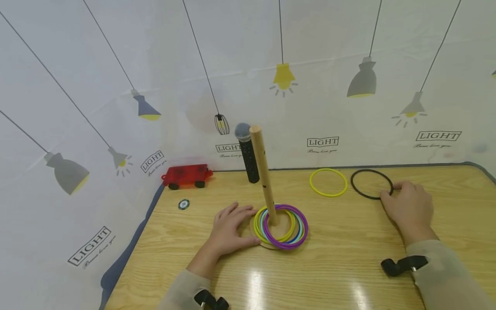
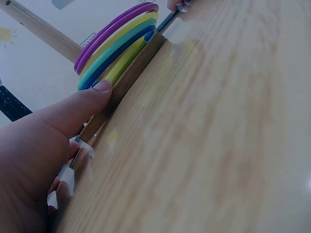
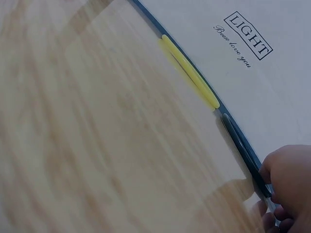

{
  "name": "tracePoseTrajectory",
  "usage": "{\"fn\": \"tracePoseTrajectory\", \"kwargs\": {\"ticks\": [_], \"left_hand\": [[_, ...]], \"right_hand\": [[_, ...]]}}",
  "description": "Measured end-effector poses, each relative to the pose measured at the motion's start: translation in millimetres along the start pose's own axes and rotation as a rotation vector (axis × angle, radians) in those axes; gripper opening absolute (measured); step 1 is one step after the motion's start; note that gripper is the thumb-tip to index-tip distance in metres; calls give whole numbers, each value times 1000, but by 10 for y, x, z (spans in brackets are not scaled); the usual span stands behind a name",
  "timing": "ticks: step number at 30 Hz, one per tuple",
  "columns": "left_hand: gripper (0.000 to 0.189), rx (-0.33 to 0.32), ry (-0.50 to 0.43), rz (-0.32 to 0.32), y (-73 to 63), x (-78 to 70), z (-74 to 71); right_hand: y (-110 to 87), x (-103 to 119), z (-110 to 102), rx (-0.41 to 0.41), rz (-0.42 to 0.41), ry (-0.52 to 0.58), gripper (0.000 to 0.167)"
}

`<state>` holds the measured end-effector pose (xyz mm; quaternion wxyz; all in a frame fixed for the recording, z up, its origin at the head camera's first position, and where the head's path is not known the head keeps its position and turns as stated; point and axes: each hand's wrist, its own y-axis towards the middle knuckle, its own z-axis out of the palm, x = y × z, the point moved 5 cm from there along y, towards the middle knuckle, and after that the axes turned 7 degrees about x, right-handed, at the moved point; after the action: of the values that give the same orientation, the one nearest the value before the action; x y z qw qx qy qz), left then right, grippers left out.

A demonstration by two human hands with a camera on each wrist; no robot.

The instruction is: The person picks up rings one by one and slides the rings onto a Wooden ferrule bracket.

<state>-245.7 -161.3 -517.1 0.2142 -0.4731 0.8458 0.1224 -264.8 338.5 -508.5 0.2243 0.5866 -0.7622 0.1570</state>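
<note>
In the head view, a wooden peg (image 1: 263, 172) rises from a round wooden base (image 1: 282, 226). Several rings lie stacked around its foot, with purple rings (image 1: 307, 226) uppermost over yellow, turquoise and blue ones. My left hand (image 1: 230, 230) rests at the base's left side, fingers extended and thumb touching the rim. The left wrist view shows the thumb (image 2: 97, 94) against the base's edge. Over at the right, my right hand (image 1: 410, 206) pinches the near right part of a black ring (image 1: 366, 170), which lies low at the table's back edge.
A yellow ring (image 1: 328, 169) lies just left of the black one. Behind the peg stands a black microphone (image 1: 249, 163) with a silver head. At the back left are a red toy car (image 1: 187, 174) and a small round chip (image 1: 184, 204). A lamp-printed sheet (image 1: 248, 56) borders the table.
</note>
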Motion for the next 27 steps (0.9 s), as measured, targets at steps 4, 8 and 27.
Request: {"fn": "tracePoseTrajectory", "kwargs": {"ticks": [4,8,27], "left_hand": [[84,-2,3,1,-1,10,-4],[84,-2,6,-1,-2,12,-14],[83,0,6,4,5,-13,-24]], "right_hand": [[17,-1,7,4,3,-8,58],[40,-3,10,10,11,-12,58],[-6,-187,-183,100,137,-51,50]]}}
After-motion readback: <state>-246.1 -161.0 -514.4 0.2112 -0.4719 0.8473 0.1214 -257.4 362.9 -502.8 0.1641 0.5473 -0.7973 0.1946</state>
